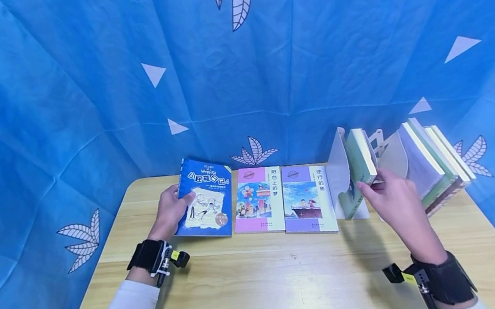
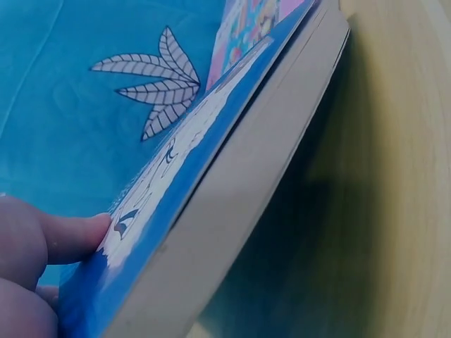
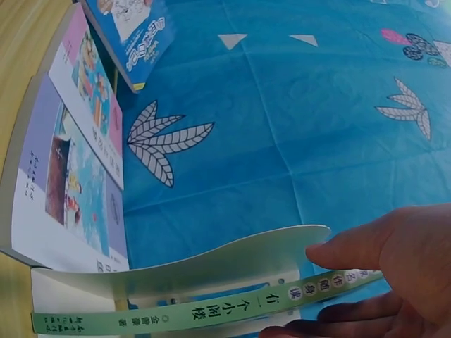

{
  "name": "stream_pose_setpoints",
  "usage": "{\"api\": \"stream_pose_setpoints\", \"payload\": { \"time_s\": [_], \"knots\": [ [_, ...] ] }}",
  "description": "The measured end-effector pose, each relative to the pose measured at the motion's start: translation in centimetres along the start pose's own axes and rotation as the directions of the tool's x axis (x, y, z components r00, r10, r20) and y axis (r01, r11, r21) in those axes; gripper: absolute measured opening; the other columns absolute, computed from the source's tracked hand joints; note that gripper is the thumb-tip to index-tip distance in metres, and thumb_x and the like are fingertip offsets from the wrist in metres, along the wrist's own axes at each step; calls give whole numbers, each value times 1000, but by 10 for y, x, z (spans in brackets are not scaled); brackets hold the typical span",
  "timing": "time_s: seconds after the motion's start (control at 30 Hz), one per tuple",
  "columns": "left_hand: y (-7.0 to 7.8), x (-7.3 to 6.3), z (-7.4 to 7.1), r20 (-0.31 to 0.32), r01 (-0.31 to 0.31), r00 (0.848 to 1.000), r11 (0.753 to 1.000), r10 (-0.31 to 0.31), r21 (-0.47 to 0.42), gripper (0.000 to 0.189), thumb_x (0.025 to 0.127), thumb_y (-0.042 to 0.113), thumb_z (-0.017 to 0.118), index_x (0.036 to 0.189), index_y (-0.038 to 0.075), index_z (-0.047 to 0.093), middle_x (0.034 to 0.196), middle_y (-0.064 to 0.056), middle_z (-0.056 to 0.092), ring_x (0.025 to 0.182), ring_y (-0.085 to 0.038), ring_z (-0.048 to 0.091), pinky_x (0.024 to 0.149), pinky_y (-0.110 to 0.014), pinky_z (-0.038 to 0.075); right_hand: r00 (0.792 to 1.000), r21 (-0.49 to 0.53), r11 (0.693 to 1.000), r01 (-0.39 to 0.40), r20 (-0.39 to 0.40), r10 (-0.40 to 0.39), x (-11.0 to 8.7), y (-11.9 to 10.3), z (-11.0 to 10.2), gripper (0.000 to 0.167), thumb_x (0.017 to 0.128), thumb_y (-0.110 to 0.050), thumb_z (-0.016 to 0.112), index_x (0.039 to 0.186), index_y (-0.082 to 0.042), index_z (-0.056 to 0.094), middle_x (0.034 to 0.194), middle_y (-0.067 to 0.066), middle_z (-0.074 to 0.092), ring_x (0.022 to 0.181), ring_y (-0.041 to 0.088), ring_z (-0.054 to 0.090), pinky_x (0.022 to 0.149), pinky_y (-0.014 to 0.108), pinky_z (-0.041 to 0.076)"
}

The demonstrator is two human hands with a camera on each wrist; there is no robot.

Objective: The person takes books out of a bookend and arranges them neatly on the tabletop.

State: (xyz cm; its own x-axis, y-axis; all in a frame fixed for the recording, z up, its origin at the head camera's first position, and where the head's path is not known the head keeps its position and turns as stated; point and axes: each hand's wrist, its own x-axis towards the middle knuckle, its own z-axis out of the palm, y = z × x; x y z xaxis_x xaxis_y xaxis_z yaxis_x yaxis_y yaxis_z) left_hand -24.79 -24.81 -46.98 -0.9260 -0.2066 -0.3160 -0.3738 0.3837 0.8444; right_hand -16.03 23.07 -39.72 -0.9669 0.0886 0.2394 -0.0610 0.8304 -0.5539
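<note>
My left hand (image 1: 168, 213) grips a blue paperback (image 1: 218, 178) by its left edge, thumb on the front cover. The left wrist view shows this book (image 2: 204, 197) tilted, with a shadowed gap beneath one side. My right hand (image 1: 397, 200) pinches the upper part of a slim green book (image 1: 354, 172) between thumb and fingers. That book stands upright in a white metal bookend rack (image 1: 337, 156). In the right wrist view its green spine (image 3: 211, 310) carries printed characters, and the thumb (image 3: 352, 246) lies beside the rack's curved panel.
Between the hands, a pink-and-white book (image 1: 260, 220) and a purple-and-white book (image 1: 311, 221) lie face up side by side. Several books (image 1: 434, 162) lean in the right part of the rack. Blue patterned cloth (image 1: 219, 75) hangs behind the wooden table (image 1: 263, 286).
</note>
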Motion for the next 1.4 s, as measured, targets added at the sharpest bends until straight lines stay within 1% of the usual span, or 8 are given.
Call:
{"api": "stream_pose_setpoints", "payload": {
  "time_s": [0.23, 0.33, 0.43, 0.57, 0.8, 0.9, 1.2, 1.4],
  "knots": [
    [-5, 11, 2, 9, 17, 1000, 1000, -17, 4, 59, 108, 25, 55, 160, 6, 34, 135, -19, 62, 113, -28, 63, 98, -37, 53, 1000, -16, 1000, -15, -12, 15, 3, 1, 5, 41, 99, -25, 68, 115, 13, 64, 100, 35, 74, 88, 49, 75, 66, 53, 62],
    [-7, 15, 4, 17, 22, 1000, 1000, -22, 8, 60, 108, 25, 55, 160, 5, 33, 135, -19, 61, 114, -28, 63, 99, -38, 53, 999, -23, 999, -35, -4, 34, 5, 1, 7, 41, 99, -25, 68, 113, 12, 63, 94, 33, 74, 73, 40, 73, 52, 40, 55],
    [-9, 18, 5, 21, 18, 1000, 1000, -18, 12, 60, 107, 25, 55, 159, 4, 34, 133, -19, 62, 111, -28, 65, 95, -36, 54, 999, -31, 999, -40, -11, 40, 7, 2, 8, 39, 99, -26, 69, 110, 11, 62, 88, 30, 73, 63, 28, 67, 48, 30, 46],
    [-10, 22, 8, 28, 13, 1000, 1000, -14, 28, 61, 107, 24, 55, 160, 3, 33, 134, -19, 61, 112, -28, 63, 97, -37, 53, 999, -26, 999, -33, -31, 33, 8, 3, 12, 39, 99, -26, 69, 109, 12, 62, 85, 30, 72, 57, 24, 63, 45, 29, 45],
    [-12, 26, 12, 24, 19, 1000, 998, -20, 59, 61, 107, 23, 55, 160, 1, 32, 143, -22, 55, 123, -32, 56, 115, -50, 46, 997, -29, 999, -34, -75, 32, 13, 1, 16, 36, 99, -28, 68, 95, 7, 60, 69, 19, 62, 52, 24, 54, 45, 30, 38],
    [-13, 26, 14, 28, 10, 1000, 997, -12, 76, 61, 107, 23, 55, 160, 1, 33, 145, -22, 54, 127, -33, 54, 119, -53, 42, 996, -26, 999, -32, -90, 29, 14, 1, 17, 36, 99, -28, 68, 94, 7, 61, 70, 21, 64, 52, 25, 56, 44, 30, 39],
    [-16, 27, 17, 50, -20, 999, 991, 13, 131, 64, 107, 23, 54, 160, -2, 30, 154, -27, 48, 138, -38, 50, 125, -57, 35, 995, -26, 1000, -16, -98, 13, 15, 5, 19, 31, 99, -19, 65, 99, 12, 61, 62, 18, 60, 46, 22, 51, 40, 30, 37],
    [-21, 27, 17, 63, -48, 997, 984, 38, 170, 63, 107, 25, 53, 158, -5, 32, 150, -28, 51, 136, -40, 52, 122, -58, 39, 995, -33, 999, -27, -94, 23, 15, 4, 19, 31, 98, -18, 64, 99, 13, 61, 61, 18, 61, 45, 21, 51, 39, 29, 37]
  ]
}}
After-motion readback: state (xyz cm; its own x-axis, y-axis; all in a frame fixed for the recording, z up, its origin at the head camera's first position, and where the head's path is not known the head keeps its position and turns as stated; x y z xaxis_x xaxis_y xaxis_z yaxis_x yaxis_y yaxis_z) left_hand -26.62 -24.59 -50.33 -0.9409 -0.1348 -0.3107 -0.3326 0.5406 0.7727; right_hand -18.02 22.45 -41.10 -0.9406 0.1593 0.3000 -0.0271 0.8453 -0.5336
